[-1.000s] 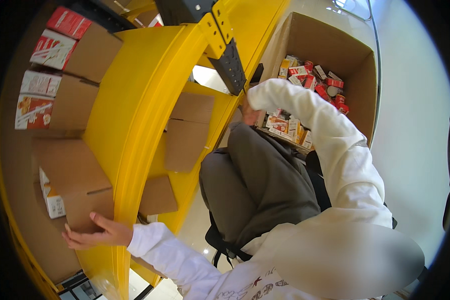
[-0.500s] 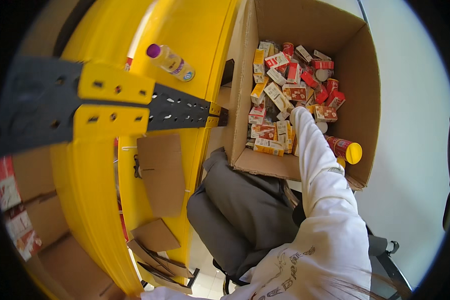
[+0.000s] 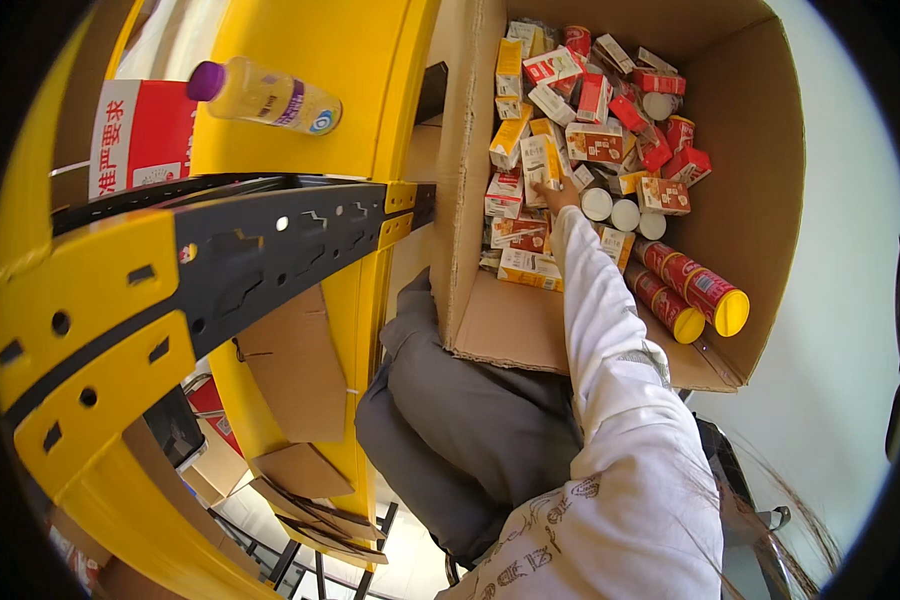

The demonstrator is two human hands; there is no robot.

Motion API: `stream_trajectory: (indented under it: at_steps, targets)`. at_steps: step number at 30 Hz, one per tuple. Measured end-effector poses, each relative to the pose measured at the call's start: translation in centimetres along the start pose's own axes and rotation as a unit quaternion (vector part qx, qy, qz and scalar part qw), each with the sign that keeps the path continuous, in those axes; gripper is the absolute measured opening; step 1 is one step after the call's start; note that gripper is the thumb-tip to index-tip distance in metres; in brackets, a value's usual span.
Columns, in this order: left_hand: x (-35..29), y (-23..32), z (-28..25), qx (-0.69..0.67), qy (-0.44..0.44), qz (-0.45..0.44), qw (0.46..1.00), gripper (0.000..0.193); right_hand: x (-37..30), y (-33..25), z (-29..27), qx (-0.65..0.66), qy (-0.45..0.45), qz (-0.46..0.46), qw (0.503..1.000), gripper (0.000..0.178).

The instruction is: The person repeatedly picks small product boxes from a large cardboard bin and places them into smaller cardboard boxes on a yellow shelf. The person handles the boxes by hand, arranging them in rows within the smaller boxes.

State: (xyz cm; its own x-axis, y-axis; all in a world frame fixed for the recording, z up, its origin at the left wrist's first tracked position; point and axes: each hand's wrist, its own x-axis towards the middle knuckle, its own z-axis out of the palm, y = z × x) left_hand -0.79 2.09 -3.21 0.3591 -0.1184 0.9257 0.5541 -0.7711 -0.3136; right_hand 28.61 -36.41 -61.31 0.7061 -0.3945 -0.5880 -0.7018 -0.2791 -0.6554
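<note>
My right hand (image 3: 558,193) reaches down into a large cardboard box (image 3: 515,325) full of small packages. Its fingers close around the lower end of a small white-and-yellow carton (image 3: 541,160). Beneath and around that carton lie red, white and yellow cartons, among them a brown-and-white one (image 3: 595,143) and an orange one (image 3: 530,268) near the box's front. Several cans with pale round ends (image 3: 625,215) sit just right of my fingers. Two long red tubes with yellow caps (image 3: 698,287) lean along the right wall. My left hand is out of the picture.
Left of the box stands a yellow shelf (image 3: 370,80) with a dark perforated metal beam (image 3: 290,245). A clear bottle with a purple cap (image 3: 270,97) lies on the shelf. Flattened cardboard (image 3: 295,375) rests lower down. My grey-clad legs (image 3: 470,420) are against the box's near side.
The whole view has shifted, with the box appearing larger. My right hand and the carton have moved left across the pile, uncovering pale can ends and more of the red tubes.
</note>
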Motion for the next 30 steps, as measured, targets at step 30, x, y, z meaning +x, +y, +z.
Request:
stream_trajectory:
  at_steps: [30]
  targets:
    - [-1.1, -5.5, -7.3, -0.09, -0.015, -0.196, 0.976, 0.047, -58.1, -31.9, -17.5, 0.37, -0.646, -0.26, 0.615, 0.064]
